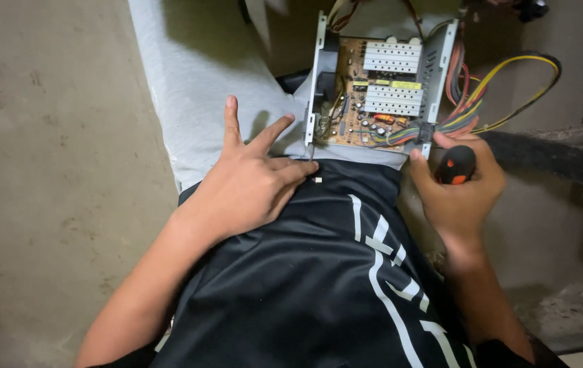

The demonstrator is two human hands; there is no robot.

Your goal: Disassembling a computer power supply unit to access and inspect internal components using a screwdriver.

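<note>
On lap (319, 272), power supply (380, 88) between hands

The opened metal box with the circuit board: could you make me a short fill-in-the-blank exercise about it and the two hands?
1. The right hand is closed around a screwdriver handle coloured black and ____.
2. The left hand rests with its fingers ____ and holds nothing.
3. The circuit board sits inside an open ____ case.
4. The bundle of coloured wires leaves the case on the side of the ____ hand.

Missing words: orange; spread; metal; right
</note>
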